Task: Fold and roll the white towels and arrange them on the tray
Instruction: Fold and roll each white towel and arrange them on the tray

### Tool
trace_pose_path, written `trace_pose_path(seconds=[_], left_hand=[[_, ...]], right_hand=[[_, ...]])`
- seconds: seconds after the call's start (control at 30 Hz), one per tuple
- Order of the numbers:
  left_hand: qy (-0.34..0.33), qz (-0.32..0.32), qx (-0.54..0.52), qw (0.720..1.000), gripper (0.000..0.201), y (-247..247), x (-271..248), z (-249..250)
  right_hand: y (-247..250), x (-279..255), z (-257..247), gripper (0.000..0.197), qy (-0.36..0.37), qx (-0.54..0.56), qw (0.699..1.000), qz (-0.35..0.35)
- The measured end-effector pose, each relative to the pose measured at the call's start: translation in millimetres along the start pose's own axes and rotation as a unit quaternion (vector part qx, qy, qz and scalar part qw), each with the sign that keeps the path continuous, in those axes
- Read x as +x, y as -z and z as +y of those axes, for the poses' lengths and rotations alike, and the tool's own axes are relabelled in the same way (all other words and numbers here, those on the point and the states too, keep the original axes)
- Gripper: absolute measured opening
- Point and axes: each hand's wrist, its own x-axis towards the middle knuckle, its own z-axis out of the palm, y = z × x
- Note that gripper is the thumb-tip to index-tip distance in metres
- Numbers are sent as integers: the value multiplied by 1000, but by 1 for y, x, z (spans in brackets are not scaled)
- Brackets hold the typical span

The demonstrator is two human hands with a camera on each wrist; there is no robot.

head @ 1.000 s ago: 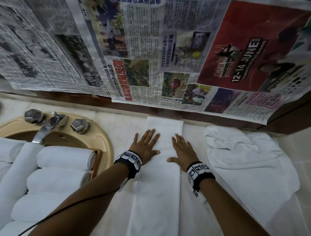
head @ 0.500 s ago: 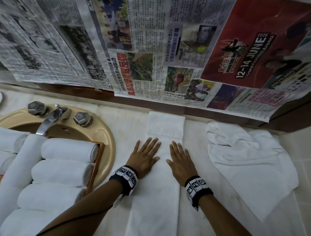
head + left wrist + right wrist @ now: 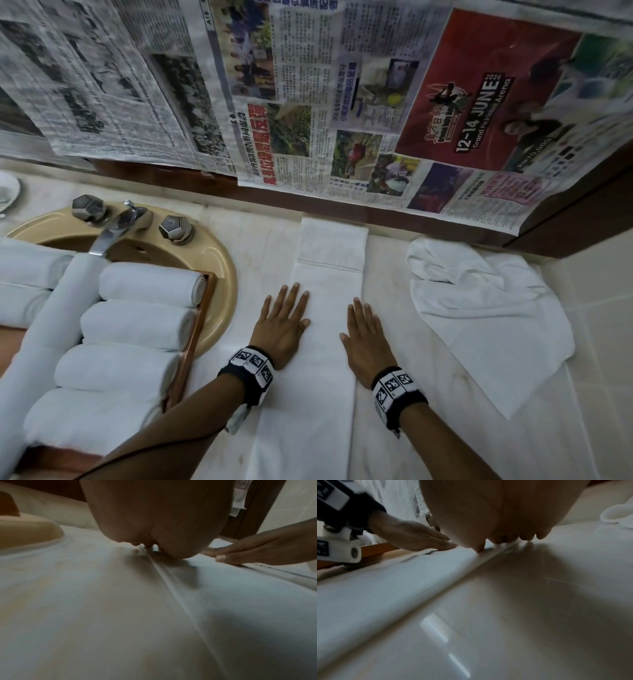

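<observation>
Fingertips (image 3: 137,545) perhaps behind left palm (image 3: 159,509)

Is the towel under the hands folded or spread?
Folded: the towel lies as a long narrow strip, layered edges visible, both the left hand and right hand pressing it flat.

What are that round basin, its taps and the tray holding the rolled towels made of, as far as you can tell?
The basin looks like glazed ceramic: smooth beige rim with a soft sheen. The taps look like metal, grey and reflective, with faceted knobs. The tray looks like wood or wood-look board with a reddish-brown, slightly glossy edge; which one I cannot tell.
</observation>
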Motion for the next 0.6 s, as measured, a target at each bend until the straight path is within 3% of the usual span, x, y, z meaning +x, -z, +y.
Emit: trace_pose_path(seconds=[0.17,0.37,0.6], left_hand=[[-91,9,13,996,59,-19,-27,18],[-27,12,24,999,60,-21,-52,3],[-116,-6,7,993,58,-36,-96,10]], right_hand=[[-14,-21,-26,63,25,-28,999,21],[-24,-48,-26,70,-54,-11,998,41],[-52,-90,-55,59,38,-31,997,57]])
